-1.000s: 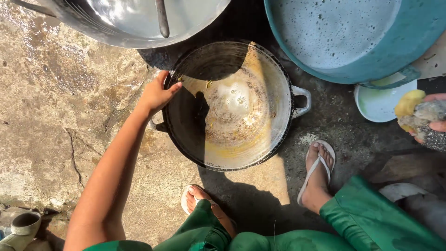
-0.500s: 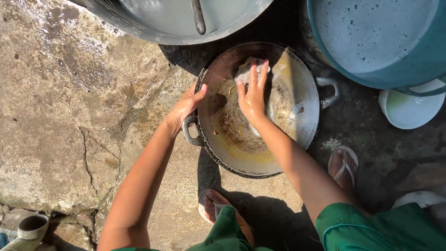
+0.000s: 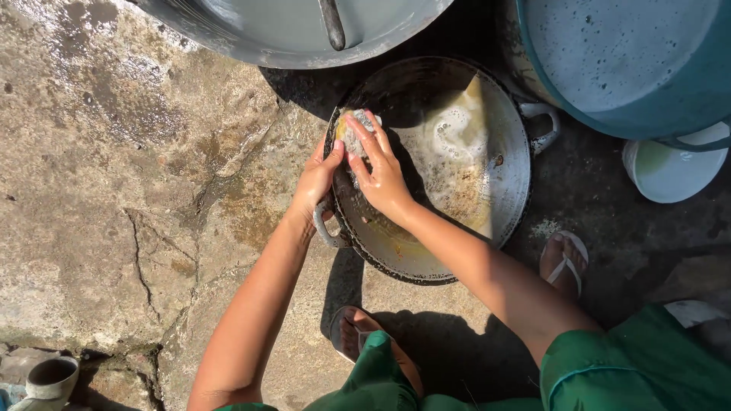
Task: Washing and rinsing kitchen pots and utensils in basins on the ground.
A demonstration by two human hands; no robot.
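Change: right hand [image 3: 381, 176] moved scrubber [image 3: 352, 128] to wok's [image 3: 502, 190] left wall, fingers pressing it | left hand [image 3: 316, 179] still clamps rim | wok: suds, greasy residue | teal tub [image 3: 685, 84]: foamy water.

The scouring pad [image 3: 355, 124] is largely covered by the right hand [image 3: 381, 173]. The teal basin [image 3: 647, 68], the metal bowl [image 3: 304, 30] and the white dish [image 3: 674, 171] are cut off by the edges.
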